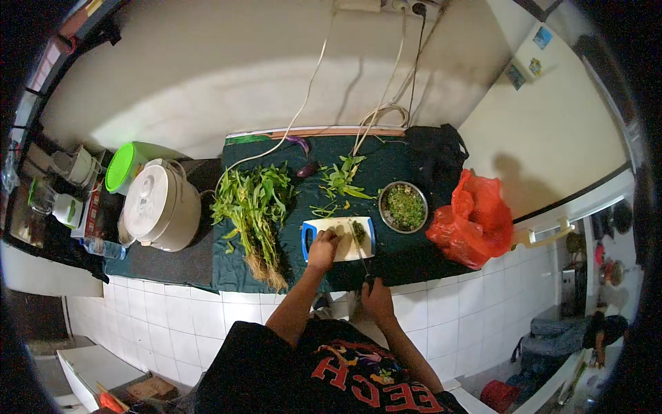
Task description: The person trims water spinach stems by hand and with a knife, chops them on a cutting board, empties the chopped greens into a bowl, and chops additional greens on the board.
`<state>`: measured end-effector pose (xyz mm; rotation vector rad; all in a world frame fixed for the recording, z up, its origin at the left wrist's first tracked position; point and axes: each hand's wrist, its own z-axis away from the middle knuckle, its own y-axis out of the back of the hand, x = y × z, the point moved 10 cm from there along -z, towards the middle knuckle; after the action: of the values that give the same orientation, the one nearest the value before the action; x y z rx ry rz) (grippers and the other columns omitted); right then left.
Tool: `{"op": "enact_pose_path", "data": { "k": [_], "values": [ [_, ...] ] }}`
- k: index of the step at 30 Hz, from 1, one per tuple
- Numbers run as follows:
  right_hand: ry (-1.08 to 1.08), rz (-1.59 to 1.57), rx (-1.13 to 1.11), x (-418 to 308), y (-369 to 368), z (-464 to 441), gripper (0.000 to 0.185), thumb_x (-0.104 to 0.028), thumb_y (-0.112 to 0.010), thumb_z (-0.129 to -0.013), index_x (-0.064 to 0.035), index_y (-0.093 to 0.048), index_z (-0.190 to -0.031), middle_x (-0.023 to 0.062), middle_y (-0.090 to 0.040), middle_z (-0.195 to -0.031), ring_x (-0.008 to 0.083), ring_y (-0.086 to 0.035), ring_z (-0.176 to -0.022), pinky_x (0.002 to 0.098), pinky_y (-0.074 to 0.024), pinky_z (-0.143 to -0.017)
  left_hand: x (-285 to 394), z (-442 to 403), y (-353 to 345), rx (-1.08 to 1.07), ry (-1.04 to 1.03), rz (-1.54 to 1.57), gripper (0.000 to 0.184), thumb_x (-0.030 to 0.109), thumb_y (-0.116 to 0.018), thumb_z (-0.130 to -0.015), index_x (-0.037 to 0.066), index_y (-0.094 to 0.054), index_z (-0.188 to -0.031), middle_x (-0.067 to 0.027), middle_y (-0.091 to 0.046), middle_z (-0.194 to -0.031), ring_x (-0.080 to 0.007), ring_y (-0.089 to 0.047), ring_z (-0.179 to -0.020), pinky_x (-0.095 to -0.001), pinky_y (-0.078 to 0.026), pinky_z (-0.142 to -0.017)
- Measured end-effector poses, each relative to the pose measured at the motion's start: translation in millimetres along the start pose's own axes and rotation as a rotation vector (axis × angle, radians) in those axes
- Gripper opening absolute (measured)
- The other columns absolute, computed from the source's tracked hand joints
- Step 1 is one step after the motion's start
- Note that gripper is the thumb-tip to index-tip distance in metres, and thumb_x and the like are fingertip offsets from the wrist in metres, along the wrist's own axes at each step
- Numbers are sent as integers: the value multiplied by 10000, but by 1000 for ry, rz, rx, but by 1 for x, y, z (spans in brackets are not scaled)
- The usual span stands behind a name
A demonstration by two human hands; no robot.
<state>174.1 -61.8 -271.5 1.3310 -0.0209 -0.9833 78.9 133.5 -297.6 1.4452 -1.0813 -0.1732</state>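
A white cutting board [343, 256] with a blue rim lies near the table's front edge. My right hand [377, 302] is closed around the black handle of a knife [363, 261], whose blade rests over the board. Chopped greens [358, 233] lie against the blade. My left hand [323, 249] is on the left part of the board with its fingers curled in; whatever is under them is hidden. Right of the board stands a metal bowl [403, 207] of cut greens. A large bunch of leafy greens with roots [256, 207] lies to the left.
Loose leaves [343, 179] and eggplants [307, 169] lie behind the board. A red plastic bag [476, 219] sits at the table's right end. A rice cooker [160, 205] and a green-lidded container [122, 168] stand left. A white cord [303, 103] hangs down the wall onto the table.
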Motion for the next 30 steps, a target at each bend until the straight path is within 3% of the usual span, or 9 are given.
{"op": "enact_pose_path", "data": {
  "k": [7, 10, 12, 15, 19, 23, 26, 28, 30],
  "values": [
    [46, -18, 39, -11, 6, 8, 388, -247, -541, -904, 85, -518, -1103, 322, -631, -895, 473, -624, -857, 536, -486, -782, 0, 9, 13, -6, -10, -60, 303, 72, -540, -802, 120, -680, -1066, -94, -601, -1084, -300, -563, -984, -392, -490, -871],
    [42, -80, 58, -6, 16, 20, 366, -244, -538, -910, 69, -522, -1099, 311, -636, -905, 467, -626, -858, 536, -488, -770, -26, 9, 19, -72, 159, -112, 297, 75, -532, -808, 112, -650, -1078, -106, -595, -1107, -315, -561, -986, -404, -482, -891],
    [36, -118, 48, -8, 31, 35, 358, -246, -536, -914, 60, -524, -1099, 301, -640, -899, 464, -629, -847, 537, -490, -752, -41, 6, 16, -77, 260, 77, 273, 68, -516, -833, 95, -623, -1082, -123, -600, -1093, -333, -555, -1022, -407, -472, -909],
    [-8, -187, 5, 0, 36, 57, 337, -250, -531, -927, 42, -518, -1094, 280, -647, -872, 461, -632, -810, 531, -496, -706, -41, -16, 5, -103, 29, 3, 287, 66, -508, -842, 81, -599, -1114, -132, -606, -1080, -338, -558, -1050, -410, -475, -905],
    [-78, -196, -12, 25, 29, 81, 310, -241, -530, -938, 30, -505, -1087, 264, -642, -821, 463, -629, -776, 506, -500, -666, -58, -56, 33, 27, 241, 216, 255, 41, -508, -810, 63, -649, -1022, -148, -619, -1059, -330, -578, -1026, -419, -484, -876],
    [27, -244, 40, 35, 19, 98, 298, -242, -528, -948, 21, -508, -1085, 254, -646, -831, 459, -631, -791, 486, -500, -665, -61, -67, 36, 71, 114, -32, 250, 18, -509, -791, 56, -666, -982, -145, -629, -1034, -334, -575, -1006, -420, -475, -870],
    [12, -200, -14, 31, 25, 105, 290, -237, -529, -950, 16, -507, -1091, 250, -654, -860, 456, -633, -810, 484, -507, -682, -66, -23, 68, 221, 356, -122, 323, 66, -637, -723, 39, -639, -1045, -202, -559, -1147, -390, -516, -1066, -449, -446, -891],
    [1, -211, 0, 17, 43, 108, 291, -235, -531, -947, 15, -507, -1095, 255, -654, -874, 458, -632, -821, 489, -510, -694, -80, 25, 58, 56, 652, -167, 451, 127, -657, -806, -1, -494, -1206, -275, -495, -1185, -413, -470, -1158, -477, -465, -915],
    [-16, -240, 0, 7, 53, 113, 293, -232, -537, -943, 12, -507, -1101, 264, -654, -900, 461, -632, -841, 498, -516, -719, -97, 51, 29, -24, 657, -227, 450, 149, -629, -841, -30, -440, -1207, -283, -504, -1148, -430, -512, -1124, -469, -500, -889]
  ]
}}
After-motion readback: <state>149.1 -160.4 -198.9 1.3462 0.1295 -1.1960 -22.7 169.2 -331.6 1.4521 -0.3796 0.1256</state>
